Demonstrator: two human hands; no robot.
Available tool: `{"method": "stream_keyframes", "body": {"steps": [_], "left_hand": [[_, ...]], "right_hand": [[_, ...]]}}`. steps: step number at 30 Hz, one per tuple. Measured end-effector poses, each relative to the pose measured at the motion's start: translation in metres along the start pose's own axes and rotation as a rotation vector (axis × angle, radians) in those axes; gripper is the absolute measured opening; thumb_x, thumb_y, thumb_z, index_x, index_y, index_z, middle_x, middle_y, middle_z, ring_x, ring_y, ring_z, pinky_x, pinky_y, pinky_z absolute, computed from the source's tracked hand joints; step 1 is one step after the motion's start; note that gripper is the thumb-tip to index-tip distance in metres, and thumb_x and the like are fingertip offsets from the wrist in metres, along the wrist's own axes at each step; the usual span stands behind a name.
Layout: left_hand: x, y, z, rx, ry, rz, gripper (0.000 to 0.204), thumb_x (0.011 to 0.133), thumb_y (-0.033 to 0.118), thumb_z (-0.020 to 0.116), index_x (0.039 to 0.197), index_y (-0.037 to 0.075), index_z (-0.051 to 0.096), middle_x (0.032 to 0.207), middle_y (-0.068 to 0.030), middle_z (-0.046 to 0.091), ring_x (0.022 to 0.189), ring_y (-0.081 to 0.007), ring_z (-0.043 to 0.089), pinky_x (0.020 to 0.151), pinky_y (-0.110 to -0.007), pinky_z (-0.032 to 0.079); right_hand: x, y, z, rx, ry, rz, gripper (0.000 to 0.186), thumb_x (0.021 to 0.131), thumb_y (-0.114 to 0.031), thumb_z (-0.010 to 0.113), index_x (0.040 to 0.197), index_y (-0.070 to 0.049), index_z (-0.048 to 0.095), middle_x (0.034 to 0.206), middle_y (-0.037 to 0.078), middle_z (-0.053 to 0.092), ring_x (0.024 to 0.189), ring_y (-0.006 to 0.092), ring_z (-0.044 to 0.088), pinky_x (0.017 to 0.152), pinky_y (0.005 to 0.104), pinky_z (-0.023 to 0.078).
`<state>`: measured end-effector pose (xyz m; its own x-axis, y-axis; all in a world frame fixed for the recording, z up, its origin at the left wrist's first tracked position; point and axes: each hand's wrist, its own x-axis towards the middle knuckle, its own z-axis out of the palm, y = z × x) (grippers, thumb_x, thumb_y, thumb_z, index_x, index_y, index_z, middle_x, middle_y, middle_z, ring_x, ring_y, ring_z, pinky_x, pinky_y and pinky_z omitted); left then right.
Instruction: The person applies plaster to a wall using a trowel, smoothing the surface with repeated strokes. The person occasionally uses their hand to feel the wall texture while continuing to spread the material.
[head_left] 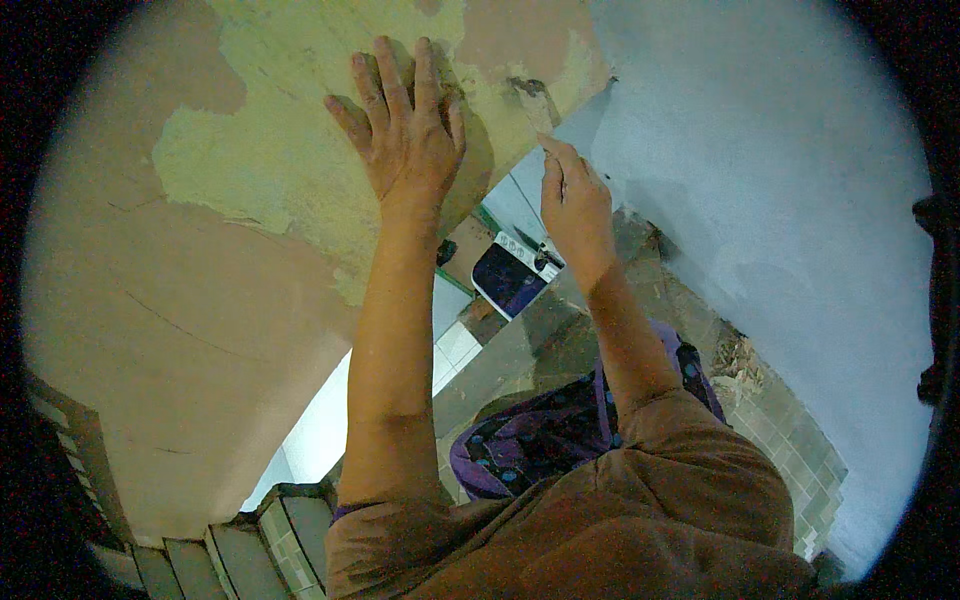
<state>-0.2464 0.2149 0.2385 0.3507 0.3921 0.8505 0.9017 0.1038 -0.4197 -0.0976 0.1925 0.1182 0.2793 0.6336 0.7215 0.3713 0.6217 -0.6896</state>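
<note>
My left hand (408,145) lies flat with fingers spread on a wall patch of pale yellow paint (270,140), which is bordered by bare pinkish-brown areas (180,310). To its right, my right hand (578,205) is closed around a scraper (541,114). The scraper's light, flat blade points up and away from me toward the yellow surface. A dark, rough spot (524,86) shows on the wall by the blade's far end, close to the corner edge. The scraper's handle is mostly hidden inside my fingers.
A pale blue-white wall (780,180) rises on the right. Below are a white appliance (510,276) with knobs and a dark panel, and a grey floor (500,360). Loose debris (738,366) lies along the right wall's foot. Steps (245,550) run at lower left.
</note>
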Motion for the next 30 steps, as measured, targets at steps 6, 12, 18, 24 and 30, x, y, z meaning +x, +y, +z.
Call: {"method": "stream_keyframes", "body": {"steps": [6, 12, 18, 24, 30], "left_hand": [[0.0, -0.002, 0.001, 0.036, -0.015, 0.009, 0.069, 0.092, 0.047, 0.059, 0.155, 0.028, 0.039, 0.163, -0.0124, 0.03, 0.149, -0.0391, 0.028, 0.118, -0.069, 0.006], [0.001, -0.003, 0.001, 0.041, 0.002, 0.018, 0.069, 0.091, 0.046, 0.06, 0.155, 0.028, 0.04, 0.163, -0.012, 0.031, 0.149, -0.0391, 0.028, 0.117, -0.07, 0.007], [0.001, -0.004, 0.002, 0.021, -0.01, 0.015, 0.07, 0.09, 0.045, 0.061, 0.155, 0.027, 0.04, 0.163, -0.013, 0.03, 0.15, -0.0393, 0.026, 0.117, -0.07, 0.006], [0.002, -0.005, 0.0, -0.02, 0.002, 0.015, 0.066, 0.092, 0.043, 0.059, 0.154, 0.027, 0.041, 0.161, -0.0129, 0.033, 0.15, -0.0378, 0.025, 0.119, -0.068, 0.002], [0.003, -0.003, -0.004, -0.002, -0.011, 0.012, 0.071, 0.092, 0.04, 0.061, 0.155, 0.021, 0.036, 0.162, -0.0138, 0.03, 0.151, -0.0354, 0.022, 0.12, -0.066, 0.005]], "right_hand": [[-0.002, -0.003, -0.006, -0.066, -0.022, -0.004, 0.026, 0.098, -0.015, 0.054, 0.124, -0.013, 0.06, 0.085, 0.02, 0.064, 0.073, 0.0395, 0.065, 0.064, 0.0495, 0.055], [0.0, -0.007, -0.008, -0.076, -0.033, 0.002, 0.025, 0.098, -0.016, 0.055, 0.123, -0.013, 0.061, 0.083, 0.018, 0.064, 0.072, 0.0386, 0.065, 0.064, 0.049, 0.055], [-0.002, -0.008, -0.004, -0.074, -0.038, 0.018, 0.025, 0.099, -0.018, 0.054, 0.122, -0.013, 0.061, 0.084, 0.02, 0.065, 0.074, 0.0408, 0.065, 0.066, 0.0509, 0.055], [0.0, -0.007, -0.011, -0.084, -0.11, 0.011, 0.025, 0.1, -0.019, 0.052, 0.122, -0.012, 0.06, 0.09, 0.023, 0.068, 0.078, 0.0428, 0.066, 0.069, 0.0518, 0.054], [0.01, -0.01, -0.025, -0.019, -0.112, -0.045, 0.019, 0.099, -0.016, 0.054, 0.117, -0.011, 0.06, 0.09, 0.021, 0.069, 0.082, 0.0421, 0.067, 0.072, 0.0515, 0.054]]}}
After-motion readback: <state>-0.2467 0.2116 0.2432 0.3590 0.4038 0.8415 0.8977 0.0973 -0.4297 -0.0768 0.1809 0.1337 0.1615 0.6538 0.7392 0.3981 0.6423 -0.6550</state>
